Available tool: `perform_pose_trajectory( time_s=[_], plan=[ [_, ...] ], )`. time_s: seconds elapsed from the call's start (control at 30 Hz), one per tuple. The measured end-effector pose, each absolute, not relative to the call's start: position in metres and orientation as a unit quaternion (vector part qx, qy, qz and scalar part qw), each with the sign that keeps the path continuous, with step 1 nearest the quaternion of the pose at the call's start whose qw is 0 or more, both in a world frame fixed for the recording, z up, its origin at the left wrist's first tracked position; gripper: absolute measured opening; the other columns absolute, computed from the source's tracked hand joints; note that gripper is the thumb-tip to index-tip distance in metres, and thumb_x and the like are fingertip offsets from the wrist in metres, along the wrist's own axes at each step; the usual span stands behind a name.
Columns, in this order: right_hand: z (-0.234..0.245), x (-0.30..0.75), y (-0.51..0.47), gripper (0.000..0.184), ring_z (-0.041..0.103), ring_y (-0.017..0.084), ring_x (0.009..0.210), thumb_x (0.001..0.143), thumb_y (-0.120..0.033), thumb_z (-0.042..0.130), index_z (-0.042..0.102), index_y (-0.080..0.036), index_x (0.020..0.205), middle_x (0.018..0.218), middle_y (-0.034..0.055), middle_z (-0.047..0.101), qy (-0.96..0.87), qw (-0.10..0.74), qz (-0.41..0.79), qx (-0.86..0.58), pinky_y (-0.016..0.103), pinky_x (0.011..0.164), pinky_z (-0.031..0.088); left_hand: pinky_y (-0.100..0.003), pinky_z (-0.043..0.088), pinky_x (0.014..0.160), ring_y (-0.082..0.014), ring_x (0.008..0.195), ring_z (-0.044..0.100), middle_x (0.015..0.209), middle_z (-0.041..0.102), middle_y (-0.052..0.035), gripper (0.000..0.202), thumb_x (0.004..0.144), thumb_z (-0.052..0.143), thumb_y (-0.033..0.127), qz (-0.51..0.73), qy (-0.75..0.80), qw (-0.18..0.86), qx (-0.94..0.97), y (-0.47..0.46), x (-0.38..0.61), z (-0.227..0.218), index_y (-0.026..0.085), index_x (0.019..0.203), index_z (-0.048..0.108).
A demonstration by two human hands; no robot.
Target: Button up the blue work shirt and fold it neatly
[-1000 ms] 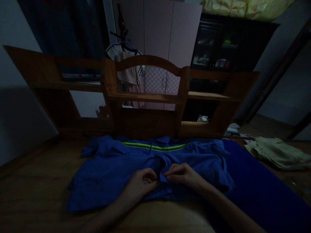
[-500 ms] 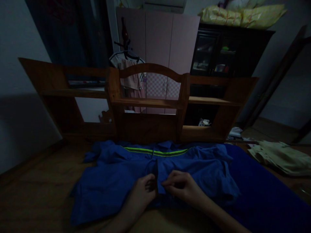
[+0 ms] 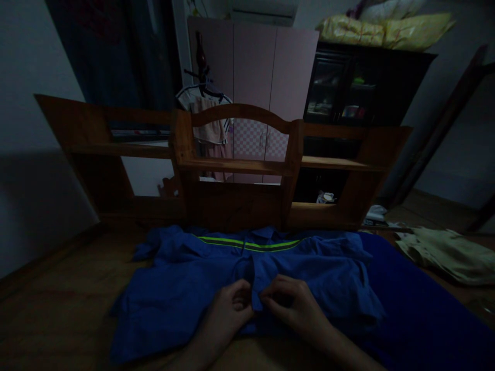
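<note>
The blue garment (image 3: 166, 293) lies spread on the wooden tabletop (image 3: 69, 288), its long axis running left to right across the view; its front opening points away from the person, towards the yellow-green stripe (image 3: 266, 248) near the far edge. The right hand (image 3: 296, 304) pinches the edge of the opening between thumb and fingers. The left hand (image 3: 230, 309) is curled just beside it, the two apart (whether it grips cloth, I cannot tell). A deeper blue cloth (image 3: 410, 304) extends to the right; behind the garment stands a wooden shelf (image 3: 240, 206).
</note>
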State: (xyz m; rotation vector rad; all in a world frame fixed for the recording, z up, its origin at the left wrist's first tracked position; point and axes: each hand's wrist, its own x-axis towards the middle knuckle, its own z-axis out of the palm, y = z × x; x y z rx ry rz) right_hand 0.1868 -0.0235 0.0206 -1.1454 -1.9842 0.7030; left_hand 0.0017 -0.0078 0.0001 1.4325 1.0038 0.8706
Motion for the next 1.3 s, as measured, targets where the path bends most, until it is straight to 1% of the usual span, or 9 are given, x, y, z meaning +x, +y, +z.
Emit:
perform_pose_trajectory(
  time_s=[0.27, 0.4, 0.57, 0.67, 0.77, 1.0, 1.1, 1.23, 1.3],
  plan=[
    [0.017, 0.186, -0.022, 0.01, 0.057, 0.01, 0.071, 0.082, -0.025, 0.06, 0.068, -0.022, 0.085, 0.082, -0.0001, 0.062, -0.761, 0.382, 0.279, -0.444, 0.02, 0.064, 0.042, -0.021, 0.045, 0.066, -0.0154, 0.08, 0.061, 0.079, 0.065, -0.0003, 0.014, 0.066, 0.059, 0.017, 0.372, 0.428, 0.525, 0.635, -0.008, 0.002, -0.004, 0.016, 0.08, 0.059],
    [0.013, 0.187, -0.02, 0.011, 0.058, 0.011, 0.073, 0.083, -0.025, 0.059, 0.069, -0.022, 0.085, 0.083, 0.0004, 0.062, -0.758, 0.387, 0.281, -0.443, 0.02, 0.065, 0.042, -0.02, 0.044, 0.061, -0.0135, 0.072, 0.06, 0.073, 0.062, 0.0006, 0.015, 0.06, 0.058, 0.012, 0.378, 0.431, 0.515, 0.637, 0.002, 0.003, -0.014, 0.015, 0.075, 0.055],
    [0.011, 0.188, -0.017, 0.012, 0.057, 0.011, 0.071, 0.081, -0.026, 0.06, 0.07, -0.021, 0.084, 0.082, 0.0015, 0.061, -0.754, 0.38, 0.283, -0.454, 0.021, 0.063, 0.041, -0.025, 0.047, 0.057, -0.0157, 0.061, 0.061, 0.064, 0.062, 0.0013, 0.022, 0.055, 0.066, 0.018, 0.307, 0.393, 0.6, 0.625, 0.024, 0.0, -0.015, 0.014, 0.072, 0.052],
    [0.013, 0.187, -0.018, 0.013, 0.056, 0.011, 0.068, 0.081, -0.026, 0.06, 0.071, -0.019, 0.082, 0.08, 0.0019, 0.061, -0.753, 0.38, 0.28, -0.458, 0.021, 0.061, 0.04, -0.032, 0.051, 0.063, -0.0197, 0.063, 0.065, 0.067, 0.066, -0.0009, 0.031, 0.051, 0.072, 0.023, 0.249, 0.374, 0.65, 0.613, 0.036, -0.005, -0.012, 0.013, 0.076, 0.055],
    [0.015, 0.187, -0.019, 0.015, 0.056, 0.012, 0.068, 0.081, -0.028, 0.06, 0.07, -0.018, 0.08, 0.08, 0.0025, 0.061, -0.754, 0.383, 0.281, -0.453, 0.021, 0.06, 0.04, -0.037, 0.052, 0.071, -0.0219, 0.068, 0.066, 0.074, 0.068, -0.0033, 0.032, 0.053, 0.075, 0.028, 0.192, 0.328, 0.685, 0.622, 0.046, -0.012, -0.007, 0.014, 0.076, 0.058],
    [0.012, 0.189, -0.022, 0.019, 0.056, 0.013, 0.068, 0.079, -0.032, 0.06, 0.07, -0.016, 0.079, 0.078, 0.0034, 0.062, -0.758, 0.38, 0.287, -0.445, 0.022, 0.062, 0.041, -0.043, 0.051, 0.079, -0.0226, 0.065, 0.066, 0.065, 0.066, -0.0059, 0.03, 0.048, 0.078, 0.034, 0.052, 0.304, 0.661, 0.684, 0.064, -0.014, 0.014, 0.013, 0.06, 0.061],
    [0.01, 0.19, -0.023, 0.02, 0.056, 0.013, 0.069, 0.08, -0.032, 0.059, 0.07, -0.016, 0.08, 0.079, 0.0037, 0.063, -0.757, 0.385, 0.289, -0.441, 0.022, 0.063, 0.042, -0.04, 0.051, 0.077, -0.0213, 0.066, 0.066, 0.067, 0.067, -0.0061, 0.031, 0.048, 0.078, 0.034, 0.079, 0.3, 0.662, 0.682, 0.057, -0.013, 0.016, 0.012, 0.064, 0.063],
    [0.007, 0.19, -0.021, 0.02, 0.057, 0.014, 0.071, 0.079, -0.033, 0.06, 0.07, -0.016, 0.08, 0.078, 0.0037, 0.063, -0.746, 0.396, 0.299, -0.444, 0.023, 0.065, 0.043, -0.035, 0.051, 0.069, -0.0198, 0.063, 0.065, 0.068, 0.067, -0.0042, 0.038, 0.052, 0.077, 0.037, 0.192, 0.329, 0.653, 0.655, 0.038, -0.012, 0.004, 0.013, 0.077, 0.062],
    [0.005, 0.19, -0.02, 0.022, 0.058, 0.014, 0.069, 0.08, -0.035, 0.06, 0.07, -0.015, 0.08, 0.078, 0.0039, 0.063, -0.734, 0.399, 0.315, -0.45, 0.022, 0.064, 0.043, -0.032, 0.05, 0.064, -0.0195, 0.061, 0.065, 0.065, 0.066, -0.003, 0.038, 0.052, 0.075, 0.037, 0.244, 0.357, 0.639, 0.637, 0.029, -0.01, -0.003, 0.013, 0.077, 0.06]
  ],
)
